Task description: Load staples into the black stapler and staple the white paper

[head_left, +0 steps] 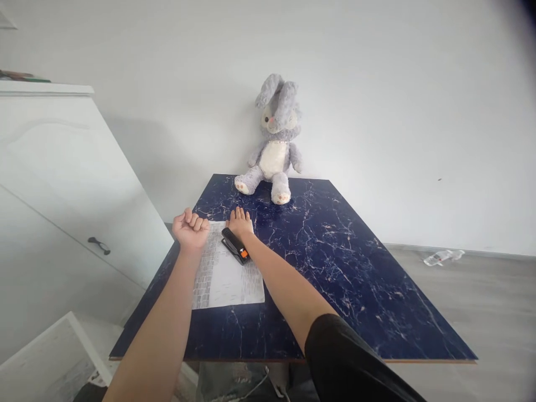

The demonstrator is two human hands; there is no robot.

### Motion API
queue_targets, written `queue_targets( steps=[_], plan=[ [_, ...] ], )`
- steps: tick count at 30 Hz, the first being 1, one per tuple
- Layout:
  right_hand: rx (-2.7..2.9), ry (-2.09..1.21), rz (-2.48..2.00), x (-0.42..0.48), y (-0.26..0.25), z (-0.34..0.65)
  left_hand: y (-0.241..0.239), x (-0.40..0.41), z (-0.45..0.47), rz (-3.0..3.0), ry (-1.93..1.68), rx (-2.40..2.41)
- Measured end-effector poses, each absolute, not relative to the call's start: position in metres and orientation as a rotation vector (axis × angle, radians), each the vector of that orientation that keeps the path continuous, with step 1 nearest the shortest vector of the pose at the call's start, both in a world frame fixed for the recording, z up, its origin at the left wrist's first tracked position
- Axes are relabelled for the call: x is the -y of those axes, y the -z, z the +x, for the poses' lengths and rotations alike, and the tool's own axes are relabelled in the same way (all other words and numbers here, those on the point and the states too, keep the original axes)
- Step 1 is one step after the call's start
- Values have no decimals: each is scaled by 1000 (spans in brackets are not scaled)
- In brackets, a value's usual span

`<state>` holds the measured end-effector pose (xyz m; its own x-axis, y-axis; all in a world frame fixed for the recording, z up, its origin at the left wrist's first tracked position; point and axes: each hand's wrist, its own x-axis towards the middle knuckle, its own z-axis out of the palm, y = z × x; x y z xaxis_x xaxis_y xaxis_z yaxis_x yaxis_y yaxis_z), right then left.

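A sheet of printed paper lies on the dark blue marbled table. At its upper left corner is my left hand, closed into a fist, with nothing showing in it. My right hand rests flat by the paper's upper right corner, palm down and fingers stretched forward. A black stapler with an orange patch sits slantwise on the paper, right beside my right hand's wrist. Part of the paper's left side is covered by my left forearm.
A grey plush rabbit sits at the table's far edge against the wall. A white cabinet with a dark handle stands on the left. Crumpled clear plastic lies on the floor at the right.
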<state>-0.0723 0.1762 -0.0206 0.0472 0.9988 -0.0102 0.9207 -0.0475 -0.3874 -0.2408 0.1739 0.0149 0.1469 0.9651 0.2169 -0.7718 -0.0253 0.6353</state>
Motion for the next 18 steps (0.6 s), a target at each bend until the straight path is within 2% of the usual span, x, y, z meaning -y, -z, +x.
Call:
queue_targets(
  steps=[6,10,13,18],
  plan=[
    [1850,-313,-1796,-161,2,-70,-15,-176,-246,733,-1438,-327],
    [1611,-550,-1584,-108,2,-58,-12,-180,-247,704,-1438,-314],
    [1710,-643,-1460,-65,12,-57,-14,-179,-244,654,-1417,-300],
    [1864,-531,-1524,-42,25,-62,-17,-173,-237,615,-1341,-280]
  ],
)
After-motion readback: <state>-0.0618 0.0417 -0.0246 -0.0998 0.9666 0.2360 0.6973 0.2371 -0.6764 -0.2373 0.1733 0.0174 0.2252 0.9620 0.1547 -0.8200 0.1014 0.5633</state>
